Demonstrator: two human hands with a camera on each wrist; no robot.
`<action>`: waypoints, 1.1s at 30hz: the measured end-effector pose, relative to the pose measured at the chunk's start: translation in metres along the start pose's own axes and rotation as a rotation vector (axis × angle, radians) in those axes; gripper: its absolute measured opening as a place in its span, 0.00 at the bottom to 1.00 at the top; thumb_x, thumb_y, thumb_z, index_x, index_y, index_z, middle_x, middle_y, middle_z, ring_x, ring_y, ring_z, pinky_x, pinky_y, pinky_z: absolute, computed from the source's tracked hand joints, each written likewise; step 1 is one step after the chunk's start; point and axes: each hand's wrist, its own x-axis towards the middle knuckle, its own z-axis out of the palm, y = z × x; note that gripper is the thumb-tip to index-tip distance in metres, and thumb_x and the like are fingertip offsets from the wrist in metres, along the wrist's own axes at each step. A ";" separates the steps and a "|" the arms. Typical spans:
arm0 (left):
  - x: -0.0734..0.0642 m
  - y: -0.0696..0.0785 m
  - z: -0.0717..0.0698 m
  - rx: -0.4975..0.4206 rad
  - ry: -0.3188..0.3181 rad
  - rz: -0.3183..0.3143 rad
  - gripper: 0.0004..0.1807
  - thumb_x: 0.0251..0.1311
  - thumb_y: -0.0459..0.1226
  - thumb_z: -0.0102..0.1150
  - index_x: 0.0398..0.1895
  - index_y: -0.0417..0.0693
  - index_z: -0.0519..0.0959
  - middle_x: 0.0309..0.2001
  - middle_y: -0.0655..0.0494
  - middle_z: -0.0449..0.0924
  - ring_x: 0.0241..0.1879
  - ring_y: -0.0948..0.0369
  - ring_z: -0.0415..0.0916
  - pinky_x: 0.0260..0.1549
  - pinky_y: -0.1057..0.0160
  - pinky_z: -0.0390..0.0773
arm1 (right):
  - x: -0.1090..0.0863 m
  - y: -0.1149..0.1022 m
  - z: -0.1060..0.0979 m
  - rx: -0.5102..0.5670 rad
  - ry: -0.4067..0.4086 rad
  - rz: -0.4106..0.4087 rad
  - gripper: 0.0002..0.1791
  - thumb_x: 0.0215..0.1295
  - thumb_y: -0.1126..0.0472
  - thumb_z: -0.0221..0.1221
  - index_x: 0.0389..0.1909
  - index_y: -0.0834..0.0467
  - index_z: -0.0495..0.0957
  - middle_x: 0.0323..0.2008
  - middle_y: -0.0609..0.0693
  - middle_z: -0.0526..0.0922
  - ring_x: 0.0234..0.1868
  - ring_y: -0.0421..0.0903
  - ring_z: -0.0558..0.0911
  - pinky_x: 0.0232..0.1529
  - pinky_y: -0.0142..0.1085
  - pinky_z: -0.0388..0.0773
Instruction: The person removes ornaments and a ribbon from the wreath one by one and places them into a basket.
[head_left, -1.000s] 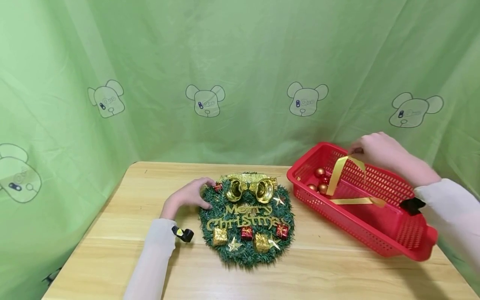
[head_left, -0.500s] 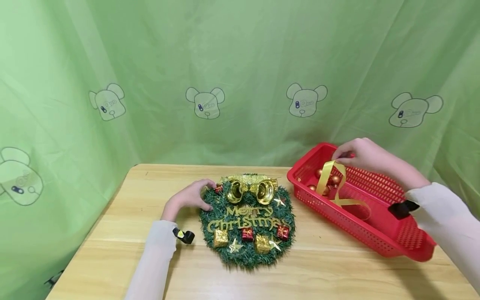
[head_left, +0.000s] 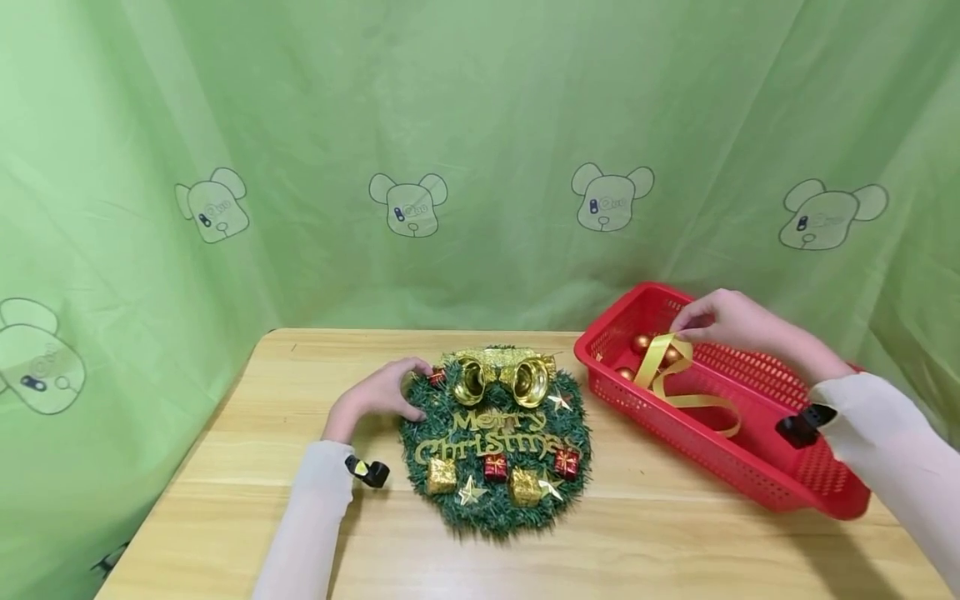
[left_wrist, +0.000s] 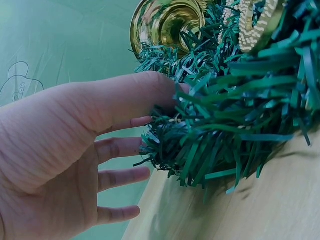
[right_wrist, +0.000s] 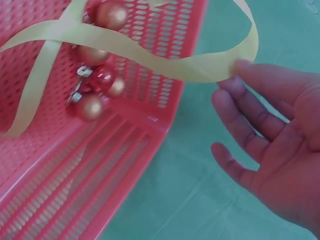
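A round green tinsel Christmas wreath (head_left: 491, 518) lies on the table. Gold bells (head_left: 528, 382), "Merry Christmas" lettering, stars and small gift boxes decorate it. My left hand (head_left: 382, 390) grips the wreath's left edge; in the left wrist view the thumb (left_wrist: 130, 95) presses into the tinsel, with the other fingertips partly hidden behind it. Over the far part of a red plastic basket (head_left: 720, 450), my right hand (head_left: 723, 321) pinches a yellow ribbon (head_left: 654, 358) between thumb and fingertips. The ribbon (right_wrist: 200, 67) loops down into the basket.
Gold and red baubles (right_wrist: 111, 16) lie in the basket's far left end. The wooden table (head_left: 360, 550) carries the wreath in the middle and the basket at the right. A green curtain (head_left: 510, 100) with bear-head prints hangs behind the table.
My right hand has moved left and lower over the basket, carrying the ribbon, whose loops hang closer to the baubles. The left hand and the wreath have stayed in place.
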 end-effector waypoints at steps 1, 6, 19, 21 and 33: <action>0.000 0.000 0.000 0.003 -0.002 -0.001 0.45 0.45 0.35 0.79 0.69 0.46 0.69 0.71 0.48 0.70 0.73 0.46 0.64 0.76 0.42 0.62 | -0.001 0.004 0.001 -0.019 0.001 0.001 0.03 0.65 0.64 0.66 0.35 0.55 0.88 0.34 0.47 0.89 0.31 0.35 0.81 0.33 0.29 0.79; 0.000 0.002 -0.001 -0.008 -0.003 0.004 0.45 0.45 0.35 0.79 0.70 0.45 0.68 0.71 0.48 0.70 0.74 0.46 0.63 0.77 0.42 0.59 | -0.006 0.026 0.000 -0.176 0.011 0.014 0.04 0.63 0.66 0.66 0.30 0.55 0.87 0.29 0.45 0.87 0.27 0.38 0.78 0.29 0.34 0.78; -0.003 0.001 0.001 -0.022 -0.005 -0.008 0.46 0.46 0.36 0.78 0.71 0.44 0.67 0.72 0.46 0.69 0.73 0.43 0.63 0.75 0.39 0.61 | -0.032 0.079 -0.008 -0.230 -0.021 0.140 0.05 0.60 0.65 0.64 0.25 0.55 0.84 0.24 0.47 0.85 0.24 0.42 0.76 0.25 0.38 0.76; -0.003 0.001 0.000 -0.024 -0.004 -0.012 0.46 0.46 0.36 0.78 0.71 0.45 0.67 0.72 0.47 0.69 0.74 0.44 0.63 0.76 0.40 0.61 | -0.034 0.084 -0.008 -0.231 -0.025 0.154 0.07 0.60 0.65 0.64 0.23 0.55 0.82 0.22 0.46 0.82 0.23 0.43 0.75 0.24 0.37 0.73; -0.001 0.001 0.000 -0.022 0.000 0.003 0.46 0.45 0.36 0.79 0.70 0.45 0.68 0.71 0.47 0.70 0.74 0.44 0.62 0.76 0.40 0.60 | -0.029 0.097 -0.004 -0.206 -0.039 0.154 0.02 0.58 0.65 0.66 0.27 0.57 0.85 0.27 0.50 0.87 0.27 0.43 0.78 0.28 0.39 0.79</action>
